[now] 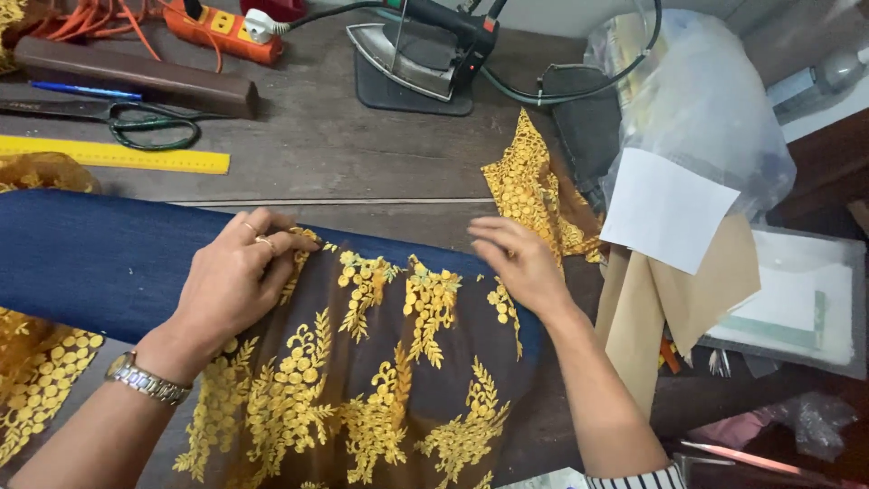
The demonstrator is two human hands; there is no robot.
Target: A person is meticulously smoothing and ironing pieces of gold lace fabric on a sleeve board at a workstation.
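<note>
A brown sheer fabric with yellow embroidered flowers (380,380) lies draped over a long blue padded board (100,258) on the wooden table. My left hand (237,276), with rings and a metal wristwatch, presses flat on the fabric's upper left edge. On the fabric's upper right edge rests my right hand (518,263), fingers spread and flat. Neither hand grips anything. More of the yellow lace (534,195) trails off to the right behind my right hand.
An iron (418,50) stands at the table's back with its cord. Scissors (136,119), a yellow ruler (118,156), a brown wooden block (136,77) and an orange power strip (222,29) lie at the back left. A plastic bag, white paper (665,208) and tan paper pieces crowd the right.
</note>
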